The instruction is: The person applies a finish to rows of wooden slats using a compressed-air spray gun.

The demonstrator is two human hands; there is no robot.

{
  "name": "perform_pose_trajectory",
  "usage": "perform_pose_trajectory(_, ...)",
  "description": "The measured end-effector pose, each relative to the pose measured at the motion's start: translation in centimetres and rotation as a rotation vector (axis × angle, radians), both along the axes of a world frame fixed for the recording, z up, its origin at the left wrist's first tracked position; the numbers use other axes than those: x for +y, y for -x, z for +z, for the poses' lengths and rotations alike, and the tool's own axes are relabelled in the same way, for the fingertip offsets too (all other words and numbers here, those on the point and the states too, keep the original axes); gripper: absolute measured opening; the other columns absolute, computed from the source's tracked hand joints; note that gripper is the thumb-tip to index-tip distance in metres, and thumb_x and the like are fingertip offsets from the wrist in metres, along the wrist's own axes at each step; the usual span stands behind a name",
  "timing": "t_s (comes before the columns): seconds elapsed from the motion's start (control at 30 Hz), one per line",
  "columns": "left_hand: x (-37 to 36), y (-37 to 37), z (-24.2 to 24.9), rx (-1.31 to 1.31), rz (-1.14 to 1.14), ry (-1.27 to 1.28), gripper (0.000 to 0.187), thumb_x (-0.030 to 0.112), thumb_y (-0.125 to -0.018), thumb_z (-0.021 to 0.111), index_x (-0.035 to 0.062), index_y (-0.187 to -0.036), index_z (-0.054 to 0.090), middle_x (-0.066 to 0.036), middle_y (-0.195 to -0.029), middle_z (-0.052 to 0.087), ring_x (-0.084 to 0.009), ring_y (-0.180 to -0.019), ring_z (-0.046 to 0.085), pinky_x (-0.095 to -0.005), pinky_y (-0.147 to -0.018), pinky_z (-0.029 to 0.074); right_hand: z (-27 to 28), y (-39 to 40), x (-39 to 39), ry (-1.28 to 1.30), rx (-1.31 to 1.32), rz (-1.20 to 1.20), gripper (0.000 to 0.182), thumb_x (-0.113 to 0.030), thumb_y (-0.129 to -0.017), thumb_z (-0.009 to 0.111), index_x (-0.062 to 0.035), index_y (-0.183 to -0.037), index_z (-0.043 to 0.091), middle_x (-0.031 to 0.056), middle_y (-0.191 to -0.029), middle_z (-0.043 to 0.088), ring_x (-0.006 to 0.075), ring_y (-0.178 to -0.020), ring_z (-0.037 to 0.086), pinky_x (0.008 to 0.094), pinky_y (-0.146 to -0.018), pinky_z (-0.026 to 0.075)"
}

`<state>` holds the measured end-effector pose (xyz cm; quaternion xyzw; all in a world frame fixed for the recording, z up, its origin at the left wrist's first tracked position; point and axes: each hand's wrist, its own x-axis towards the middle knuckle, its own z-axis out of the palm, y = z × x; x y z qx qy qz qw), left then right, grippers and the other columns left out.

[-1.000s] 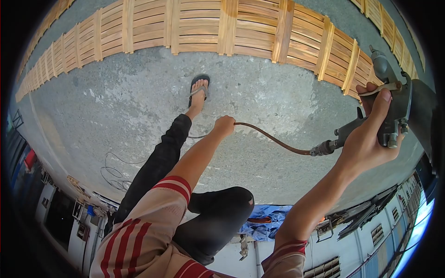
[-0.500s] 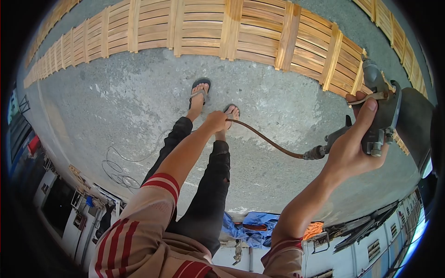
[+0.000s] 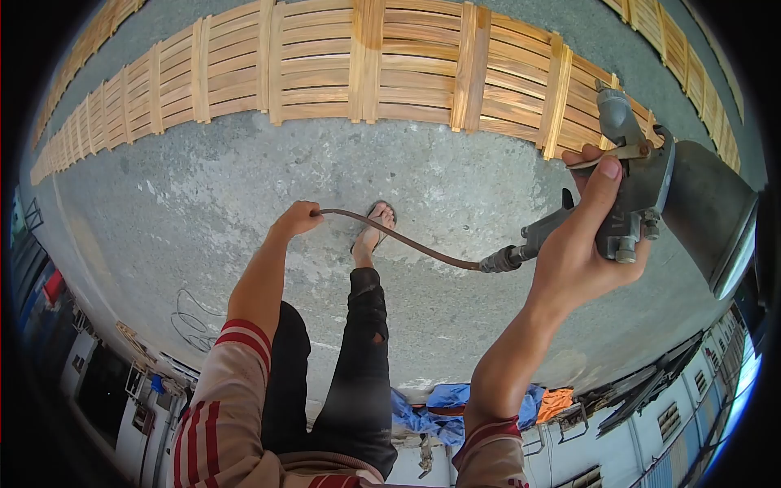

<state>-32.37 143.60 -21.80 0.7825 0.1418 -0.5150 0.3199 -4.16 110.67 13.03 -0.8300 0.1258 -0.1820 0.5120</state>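
In my right hand (image 3: 582, 244) is a spray gun (image 3: 626, 191), raised at the right of the view, my fingers wrapped round its body and up at the trigger. Its dark cup (image 3: 708, 215) sticks out to the far right, and its nozzle end overlaps the wooden slats. A brown air hose (image 3: 399, 236) runs from the fitting under the gun's handle across to my left hand (image 3: 297, 218). That hand is closed on the hose, out in front of my legs above the concrete.
A long row of slatted wooden panels (image 3: 317, 61) lies ahead on the concrete floor (image 3: 211, 220); another row (image 3: 679, 49) lies at the upper right. Loose hose coils (image 3: 193, 329) rest at the left. Behind are blue tarps (image 3: 447, 397) and dark planks (image 3: 651, 390) by a wall.
My left hand has moved left with the hose, away from my legs. The gun has shifted slightly left in view. One foot has stepped; only the other foot shows now.
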Motion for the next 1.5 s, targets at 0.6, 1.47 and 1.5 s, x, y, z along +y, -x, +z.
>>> perform_pose_trajectory(0.6,25.3,21.2,21.3,0.156,-0.066,-0.268,0.028,0.033,-0.105,0.071,0.0060,-0.098,0.076,-0.022,-0.093,0.075,-0.0481,-0.101,0.071,-0.0737,-0.110,0.040,-13.5,4.5,6.6,0.209,0.222,0.010,0.028,-0.013,-0.108,0.071,0.0094,-0.124,0.072,0.0163,-0.100,0.079,0.0202,-0.088,0.078,0.0337,-0.080,0.061)
perform_pose_trajectory(1.47,-6.6,10.5,26.9,-0.409,-0.024,-0.314,0.028,0.019,-0.088,0.086,0.0121,-0.077,0.062,-0.001,-0.063,0.059,-0.0214,-0.056,0.060,-0.0373,-0.057,0.044,-34.9,4.6,9.2,-0.033,0.276,0.366,0.042,-0.015,-0.102,0.077,0.0135,-0.132,0.070,0.0277,-0.101,0.080,0.0248,-0.093,0.080,0.0365,-0.081,0.060)
perform_pose_trajectory(1.5,-6.5,10.5,26.8,-0.409,-0.031,-0.312,0.028,0.019,-0.088,0.086,0.0121,-0.077,0.062,-0.001,-0.063,0.059,-0.0214,-0.056,0.060,-0.0373,-0.057,0.043,-34.8,4.6,9.2,-0.026,0.282,0.362,0.042,-0.014,-0.102,0.077,0.0136,-0.132,0.070,0.0280,-0.101,0.080,0.0253,-0.094,0.081,0.0369,-0.081,0.061)
